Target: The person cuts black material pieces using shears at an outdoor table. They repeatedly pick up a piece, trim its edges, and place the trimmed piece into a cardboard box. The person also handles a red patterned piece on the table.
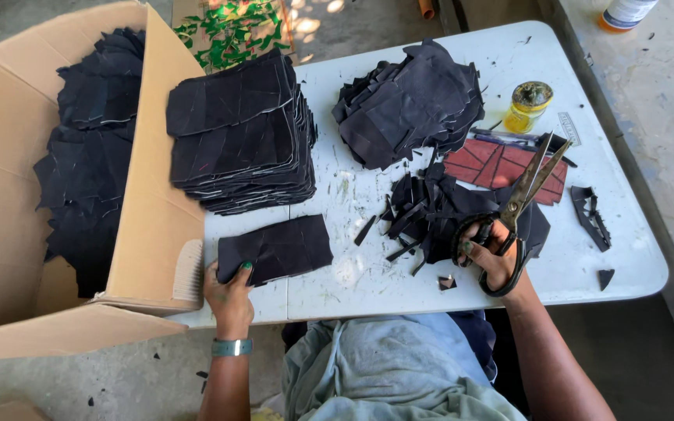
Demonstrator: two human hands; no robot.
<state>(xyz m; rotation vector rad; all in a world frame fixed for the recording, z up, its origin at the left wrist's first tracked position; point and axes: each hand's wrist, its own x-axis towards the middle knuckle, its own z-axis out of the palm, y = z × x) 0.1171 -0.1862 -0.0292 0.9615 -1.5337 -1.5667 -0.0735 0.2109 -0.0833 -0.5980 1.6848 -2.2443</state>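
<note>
- At the far left a large open brown cardboard box point(150, 234) leans against the white plastic folding desk point(368, 281); it holds a deep heap of black cut leather-like pieces point(87, 156), which reads as work already finished and put by.
- Just right of the box wall, on the desk, stands a tall squared stack of black rectangular sheets point(239, 132) with pale lines marked on them; whether these are waiting to be cut or are already trimmed cannot be told.
- The left hand point(228, 292), a teal band at the wrist, lies flat with its fingers pressing the near edge of a single black rectangular sheet point(274, 249). This piece sits at the front edge of the desk, just beside the box corner.
- Farther back in the middle lies a looser pile of irregular black pieces point(407, 101), and in front of it a scatter of black offcut strips point(423, 214), which suggests the cutting is well along, with plenty still stacked.
- The right hand point(493, 253) is closed through the loops of a pair of large black-handled metal shears point(524, 195), blades parted and pointing away.
- Behind the blades lie a dark red sheet with black lines point(501, 168) and a small yellow jar point(528, 105).
- Open room is scarce: bare desk shows mainly between the two hands and along the right edge, where small scraps point(590, 214) lie near the rim.
</note>
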